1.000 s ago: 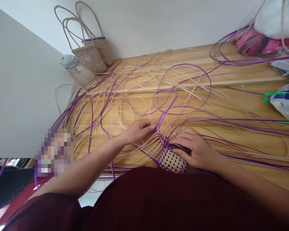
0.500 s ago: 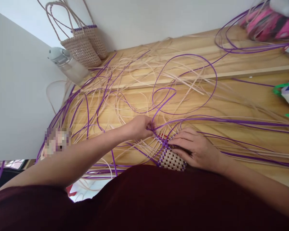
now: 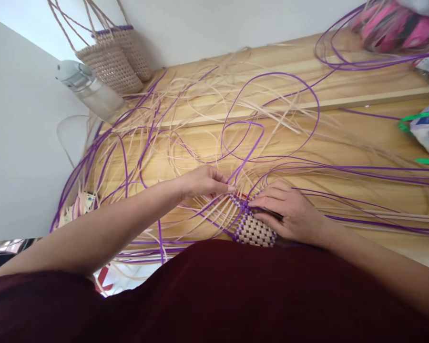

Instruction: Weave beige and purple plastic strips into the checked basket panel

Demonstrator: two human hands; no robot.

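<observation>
A small woven piece [image 3: 254,230] of beige and purple strips lies on the table close to my body, with loose strips fanning out from its edges. My left hand [image 3: 209,182] pinches a purple strip [image 3: 249,153] just above the piece's upper left corner; the strip loops up and away over the table. On the right side of the weave rests my right hand [image 3: 289,209], its thumb and fingers closed on the edge by the purple knotted corner. A dark slim tool [image 3: 273,213] shows under the right fingers; its kind I cannot make out.
Long purple and beige strips tangle across the wooden table [image 3: 375,138]. Two woven bags [image 3: 110,64] and a clear bottle [image 3: 93,95] stand at the back left. A pink bundle [image 3: 396,26] and a white bag with a green tie [image 3: 427,126] lie at the right.
My left hand has shifted, its fingertips now nearer the weave's corner, and the purple loop has moved slightly. The right hand stays on the weave. The camera view has shifted a little.
</observation>
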